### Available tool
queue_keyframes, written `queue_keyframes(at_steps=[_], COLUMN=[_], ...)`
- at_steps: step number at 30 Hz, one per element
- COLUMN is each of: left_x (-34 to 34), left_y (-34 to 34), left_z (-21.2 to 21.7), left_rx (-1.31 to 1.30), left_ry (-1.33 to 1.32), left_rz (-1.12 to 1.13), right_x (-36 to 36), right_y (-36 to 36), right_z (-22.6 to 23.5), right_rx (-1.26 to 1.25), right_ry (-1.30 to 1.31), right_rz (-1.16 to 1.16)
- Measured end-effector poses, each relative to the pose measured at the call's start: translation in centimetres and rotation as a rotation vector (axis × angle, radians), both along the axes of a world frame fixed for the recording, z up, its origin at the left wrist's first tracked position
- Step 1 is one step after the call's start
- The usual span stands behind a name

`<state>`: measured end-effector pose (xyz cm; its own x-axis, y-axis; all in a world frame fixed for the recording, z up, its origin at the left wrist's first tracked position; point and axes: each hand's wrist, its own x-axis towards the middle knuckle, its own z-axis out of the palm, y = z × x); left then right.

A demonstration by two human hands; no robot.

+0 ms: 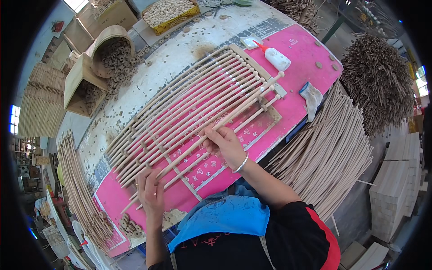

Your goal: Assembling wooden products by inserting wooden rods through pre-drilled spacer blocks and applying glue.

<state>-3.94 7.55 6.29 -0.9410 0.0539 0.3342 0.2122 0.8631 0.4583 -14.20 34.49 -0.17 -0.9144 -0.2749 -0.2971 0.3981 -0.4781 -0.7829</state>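
Observation:
A long wooden stick with a round ball on its far-right end (275, 78) runs slantwise between my hands. My right hand (227, 145) is closed, pinching the stick near its middle. My left hand (150, 191) has its fingers curled round its lower part. Beside it, several similar ball-ended wooden sticks (180, 104) lie side by side on a wooden rack (256, 60). Some of them carry small wooden rings (145, 147). Nearest me, another stick (245, 123) lies partly under my right hand, with a ring near its ball end.
A white glue bottle (277, 59) with a red tip lies on the pink table cover (310, 49), near a pale glove (311, 100). Wooden bins (72, 90) spill rings at far left. A yellow basket (180, 20) holds wooden balls. Stick bundles (321, 153) stand right.

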Motion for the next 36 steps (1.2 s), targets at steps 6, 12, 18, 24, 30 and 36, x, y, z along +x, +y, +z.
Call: queue_keyframes(at_steps=[6, 12, 18, 24, 30, 36], left_x=[0.8, -0.6, -0.1, 1.5, 2.4, 2.4], left_y=[-0.4, 4.0, 4.0, 2.9, 0.7, 0.8], left_z=[1.0, -1.1, -0.2, -0.4, -1.0, -1.0], left_rx=[0.112, 0.352, 0.548, 0.505, 0.541, 0.424], left_ry=[-0.306, -0.350, -0.485, -0.454, -0.491, -0.406], left_rz=[-0.062, -0.070, -0.018, 0.058, 0.012, 0.012], right_x=[0.9, 3.5, 3.5, 2.1, -0.9, -0.6], right_y=[-1.0, -4.6, -2.8, 1.6, 7.8, 9.2], right_z=[-0.1, -0.4, -0.6, 0.0, -0.5, -0.1], right_rx=[0.089, -0.001, -0.011, 0.042, 0.094, 0.122], right_ry=[0.100, 0.100, 0.196, 0.147, 0.243, 0.170], right_rz=[0.137, 0.340, 0.341, 0.108, -0.123, -0.144])
